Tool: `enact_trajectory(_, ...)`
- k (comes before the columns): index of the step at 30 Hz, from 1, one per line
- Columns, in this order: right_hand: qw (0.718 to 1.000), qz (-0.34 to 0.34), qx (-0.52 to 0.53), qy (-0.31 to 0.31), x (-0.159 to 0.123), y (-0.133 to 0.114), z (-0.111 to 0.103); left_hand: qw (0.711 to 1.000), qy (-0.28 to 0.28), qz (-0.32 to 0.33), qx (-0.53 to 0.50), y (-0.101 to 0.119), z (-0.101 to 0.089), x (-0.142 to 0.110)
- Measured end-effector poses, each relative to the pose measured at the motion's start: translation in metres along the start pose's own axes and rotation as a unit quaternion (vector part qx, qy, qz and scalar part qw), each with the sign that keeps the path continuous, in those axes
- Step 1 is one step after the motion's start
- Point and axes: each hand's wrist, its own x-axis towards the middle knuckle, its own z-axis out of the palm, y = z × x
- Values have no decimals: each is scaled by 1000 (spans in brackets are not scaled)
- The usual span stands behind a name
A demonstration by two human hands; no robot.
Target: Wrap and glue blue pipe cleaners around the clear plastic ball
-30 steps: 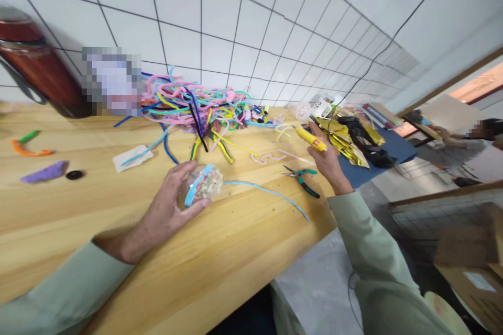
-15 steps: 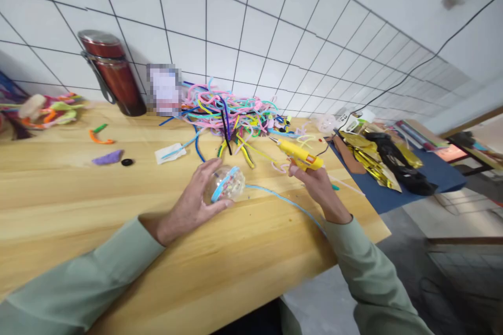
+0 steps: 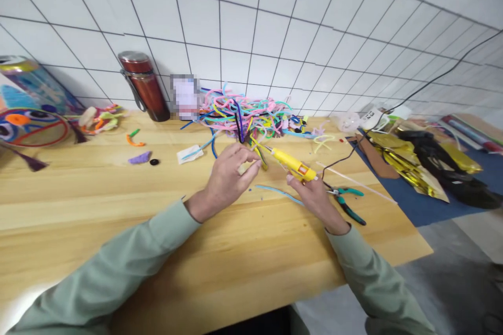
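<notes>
My right hand (image 3: 314,196) grips a yellow hot glue gun (image 3: 293,161), its nozzle pointing left. Just left of the nozzle is my left hand (image 3: 228,180), its fingers curled and the thumb and forefinger tips close together. Whatever lies between those tips is too small to make out. The clear ball with a blue band is out of sight; whether my left hand hides it I cannot tell. A light-blue pipe cleaner (image 3: 279,192) lies on the table between my hands. Pliers with teal handles (image 3: 346,201) lie beside my right wrist.
A pile of coloured pipe cleaners (image 3: 251,112) lies against the tiled wall. Left of it stand a blurred-out upright item (image 3: 184,97) and a red thermos (image 3: 147,86). A purple piece (image 3: 139,158) and a black ring (image 3: 154,162) lie on the left. Gold wrapping (image 3: 412,165) sits at right, near the black cord (image 3: 341,159).
The clear ball, held in my left hand before, no longer shows. My left hand has moved up to the glue gun's nozzle, its fingers drawn together. The view has turned, revealing the pliers more fully.
</notes>
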Motion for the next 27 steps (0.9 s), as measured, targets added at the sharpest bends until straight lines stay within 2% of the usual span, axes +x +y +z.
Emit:
enact_trajectory(5,993,-72,-95,-19,-6,-5,0,998,-22,5,51,1,4,-3)
enact_trajectory(12,980,-144,-134,-34,-8,-6,0,993,-42,27,108,2,4,-6)
enact_trajectory(20,972,-178,-152,-30,-9,-4,1,990,-53,28,129,1,4,-6)
enact_trajectory(24,972,-171,-155,-37,-9,-4,1,988,-91,8,127,-1,5,-7)
enact_trajectory(27,976,-153,-152,-33,-9,-4,1,992,-82,1,91,-1,4,-5)
